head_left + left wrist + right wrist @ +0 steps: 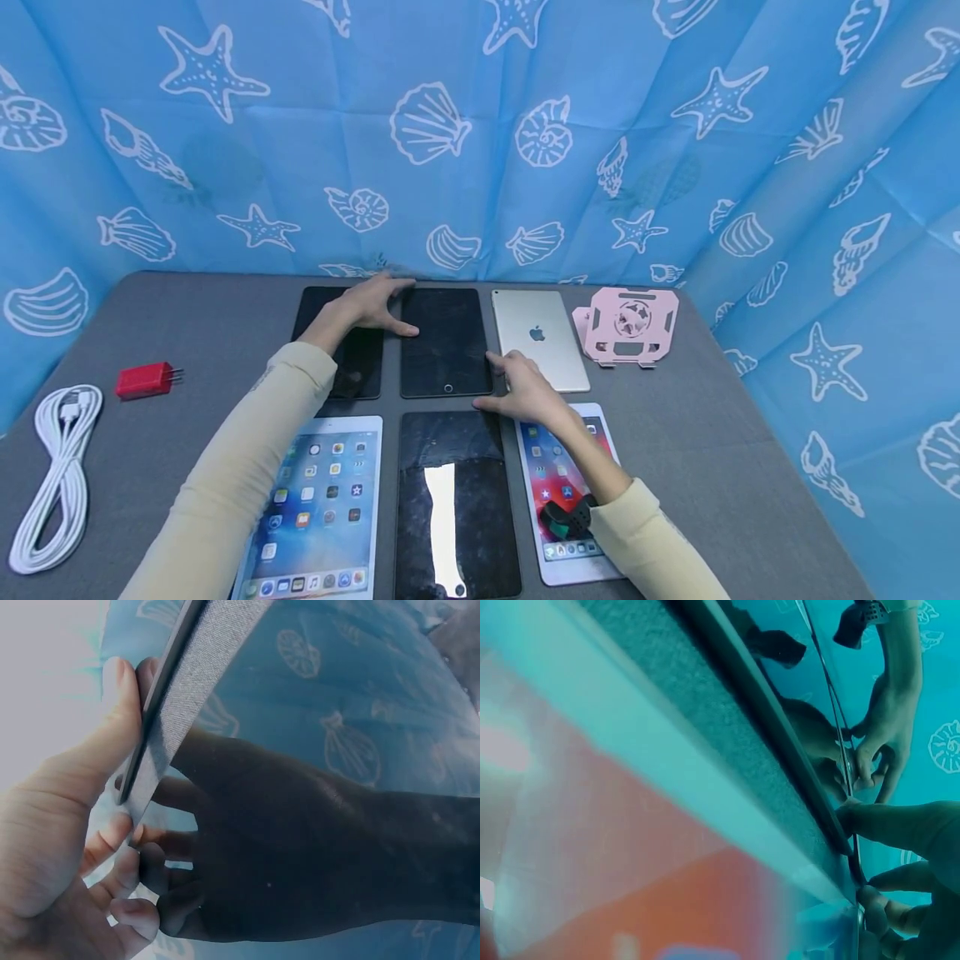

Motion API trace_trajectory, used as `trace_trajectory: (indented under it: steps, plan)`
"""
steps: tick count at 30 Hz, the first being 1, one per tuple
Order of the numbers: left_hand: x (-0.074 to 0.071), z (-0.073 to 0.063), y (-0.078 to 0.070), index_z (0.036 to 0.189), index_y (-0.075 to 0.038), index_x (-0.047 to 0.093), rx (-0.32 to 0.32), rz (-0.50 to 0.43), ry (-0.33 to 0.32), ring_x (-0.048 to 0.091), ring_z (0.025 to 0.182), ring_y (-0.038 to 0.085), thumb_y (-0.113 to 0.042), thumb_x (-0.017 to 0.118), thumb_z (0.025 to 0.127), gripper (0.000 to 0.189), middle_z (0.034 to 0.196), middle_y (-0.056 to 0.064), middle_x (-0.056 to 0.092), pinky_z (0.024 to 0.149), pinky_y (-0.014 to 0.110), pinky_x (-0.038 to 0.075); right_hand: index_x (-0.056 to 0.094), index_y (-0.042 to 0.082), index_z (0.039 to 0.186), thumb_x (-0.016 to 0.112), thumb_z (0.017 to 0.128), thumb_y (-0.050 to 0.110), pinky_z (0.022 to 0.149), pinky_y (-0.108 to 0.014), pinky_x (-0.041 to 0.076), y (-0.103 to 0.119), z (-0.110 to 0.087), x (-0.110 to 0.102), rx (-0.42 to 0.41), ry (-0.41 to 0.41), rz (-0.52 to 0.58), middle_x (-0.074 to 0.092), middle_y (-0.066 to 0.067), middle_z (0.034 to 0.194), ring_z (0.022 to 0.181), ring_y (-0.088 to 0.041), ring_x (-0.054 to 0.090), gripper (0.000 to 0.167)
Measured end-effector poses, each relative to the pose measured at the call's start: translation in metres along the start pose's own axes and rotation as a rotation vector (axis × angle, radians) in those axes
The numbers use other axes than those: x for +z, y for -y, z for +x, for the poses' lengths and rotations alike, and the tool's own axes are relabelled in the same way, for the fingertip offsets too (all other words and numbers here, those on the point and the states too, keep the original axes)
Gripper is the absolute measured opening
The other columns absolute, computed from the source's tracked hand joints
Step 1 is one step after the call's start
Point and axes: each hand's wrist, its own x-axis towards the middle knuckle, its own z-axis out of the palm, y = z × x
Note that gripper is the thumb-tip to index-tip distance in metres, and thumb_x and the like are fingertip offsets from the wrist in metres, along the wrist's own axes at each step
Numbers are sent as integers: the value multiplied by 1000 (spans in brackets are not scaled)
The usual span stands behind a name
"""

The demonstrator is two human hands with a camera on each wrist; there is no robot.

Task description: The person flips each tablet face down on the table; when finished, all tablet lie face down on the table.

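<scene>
In the back row of the head view, a black-fronted tablet (pixel 447 343) lies flat with its screen dark. My left hand (pixel 371 304) is over its upper left edge, thumb at its side and fingers toward its far corner. Beneath that arm, another dark tablet (pixel 367 358) is partly covered. My right hand (pixel 525 387) touches the middle tablet's near right corner with thumb and fingertips spread. The left wrist view shows my left thumb (pixel 120 712) beside a tablet's edge, and the hand mirrored in a dark screen. My right fingertips (pixel 870 892) meet tablet edges in the right wrist view.
A silver tablet (pixel 547 367) lies face down beside a pink stand (pixel 628 325). In front are a white lit tablet (pixel 330 500), a dark tablet (pixel 480 508) and another lit tablet (pixel 555 567). A red charger (pixel 145 380) and coiled white cable (pixel 56 483) lie left.
</scene>
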Motion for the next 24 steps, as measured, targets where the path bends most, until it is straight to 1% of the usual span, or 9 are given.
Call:
trace_trajectory:
  steps: [5,8,11,15,18,20,24]
  plan:
    - [1,1,-1,163,-20,29,-17,-5,18,43,140,44,-54,78,86,97,154,23,36,111,64,39,42,-3,153,83,87,30,99,-48,51,1,2,2,11,12,16,58,-24,130,112,-33,56,85]
    - [1,0,-2,163,-20,30,-27,-17,21,40,143,45,-53,78,87,96,157,23,33,113,65,36,41,-2,154,83,87,30,100,-48,51,2,3,2,25,16,24,57,-24,131,111,-33,55,85]
    - [0,-1,-3,163,-19,30,-31,-32,21,37,146,45,-52,78,87,95,159,23,30,115,66,34,40,-3,154,84,86,29,102,-49,51,4,4,3,41,18,48,55,-25,134,115,-34,54,87]
    - [0,-3,-4,163,-19,30,-30,-50,18,36,147,45,-51,78,87,95,161,24,29,115,67,33,36,-3,156,86,84,24,104,-50,50,6,6,5,62,4,127,50,-26,140,126,-39,51,91]
    - [0,-4,-4,163,-19,30,-34,-53,15,36,146,45,-50,78,88,95,161,24,29,115,66,33,35,-5,156,88,81,19,106,-51,50,6,8,7,60,-15,188,51,-27,142,130,-42,52,94]
    - [1,-3,-5,163,-18,30,-38,-42,13,37,146,45,-51,78,88,95,160,23,30,115,65,34,35,-4,156,89,79,15,106,-51,50,6,10,8,62,-25,225,54,-26,144,131,-42,54,96]
    - [1,-2,-6,162,-18,31,-37,-5,17,40,143,43,-53,76,88,94,158,23,33,115,63,36,38,-1,156,90,76,9,107,-50,50,4,14,9,83,-45,290,59,-24,143,128,-39,59,96]
